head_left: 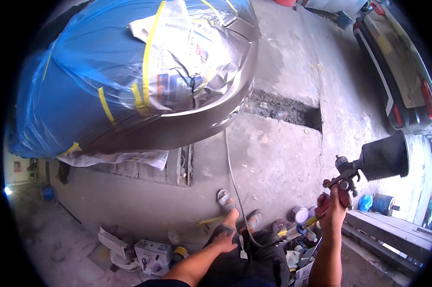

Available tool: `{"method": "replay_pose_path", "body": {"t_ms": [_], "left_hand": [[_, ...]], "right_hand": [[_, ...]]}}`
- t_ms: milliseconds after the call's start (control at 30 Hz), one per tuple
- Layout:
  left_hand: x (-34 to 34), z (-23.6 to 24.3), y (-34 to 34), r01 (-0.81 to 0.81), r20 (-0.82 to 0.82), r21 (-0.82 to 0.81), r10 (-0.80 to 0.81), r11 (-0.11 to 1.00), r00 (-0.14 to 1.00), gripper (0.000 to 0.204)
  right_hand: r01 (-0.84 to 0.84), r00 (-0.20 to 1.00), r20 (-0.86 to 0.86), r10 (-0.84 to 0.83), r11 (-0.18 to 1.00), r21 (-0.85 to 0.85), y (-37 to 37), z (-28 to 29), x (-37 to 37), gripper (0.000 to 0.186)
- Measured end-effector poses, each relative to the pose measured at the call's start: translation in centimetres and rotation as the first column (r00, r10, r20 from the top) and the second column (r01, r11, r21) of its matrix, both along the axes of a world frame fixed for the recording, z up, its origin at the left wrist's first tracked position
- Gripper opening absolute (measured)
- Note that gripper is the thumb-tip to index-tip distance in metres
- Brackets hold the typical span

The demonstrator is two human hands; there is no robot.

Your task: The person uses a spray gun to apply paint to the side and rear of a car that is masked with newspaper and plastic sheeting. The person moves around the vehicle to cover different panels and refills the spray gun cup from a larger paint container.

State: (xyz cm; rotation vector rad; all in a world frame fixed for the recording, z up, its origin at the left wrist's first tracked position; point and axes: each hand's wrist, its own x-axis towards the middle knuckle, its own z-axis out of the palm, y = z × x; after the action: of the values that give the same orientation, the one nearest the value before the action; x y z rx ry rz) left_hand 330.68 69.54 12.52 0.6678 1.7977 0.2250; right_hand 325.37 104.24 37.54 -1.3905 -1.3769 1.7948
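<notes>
My right hand (335, 205), raised on the right side, is wrapped round the handle of a spray gun (346, 174). The gun's dark cup (384, 157) sticks out to the right. My left hand (224, 240) lies on my leg near the knee, fingers stretched out and holding nothing. Ahead on the left stands a car with a dark bumper (187, 126). Blue plastic film (86, 81), newspaper (177, 62) and yellow tape (151, 57) cover much of it. A pale hose (229, 167) runs over the floor from below the bumper to beside my legs.
A floor pit (287, 112) with rubble opens beyond the bumper. Another car (402, 71) stands at the right. Cans (300, 215) and bottles crowd the floor near my right arm, beside a low bench (393, 229). A carton (152, 257) lies at the lower left.
</notes>
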Motion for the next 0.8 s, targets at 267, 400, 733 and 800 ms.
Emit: {"method": "replay_pose_path", "body": {"t_ms": [267,400,733,800], "left_hand": [[1.7,-1.8,8.9,-0.163,0.118,0.517,0.119,0.84,0.986,0.086],[4.7,-5.6,12.7,-0.184,0.272,0.423,0.069,0.887,0.96,0.085],[9.7,-5.6,22.6,0.0,0.134,-0.194,0.026,0.981,0.991,0.062],[10.2,-4.5,20.9,0.065,0.061,-0.398,-0.045,0.915,0.997,0.063]], "right_hand": [[-0.768,0.636,-0.225,0.738,0.576,-0.279,-2.2,-4.8,-0.1,0.035],[-0.795,0.589,-0.109,0.801,0.55,-0.256,2.8,-6.7,-2.4,0.031],[-0.361,0.932,0.058,0.357,0.928,0.094,20.2,-15.5,-4.5,0.031],[-0.519,0.855,0.043,0.517,0.852,0.069,19.4,-19.5,-3.7,0.025]]}}
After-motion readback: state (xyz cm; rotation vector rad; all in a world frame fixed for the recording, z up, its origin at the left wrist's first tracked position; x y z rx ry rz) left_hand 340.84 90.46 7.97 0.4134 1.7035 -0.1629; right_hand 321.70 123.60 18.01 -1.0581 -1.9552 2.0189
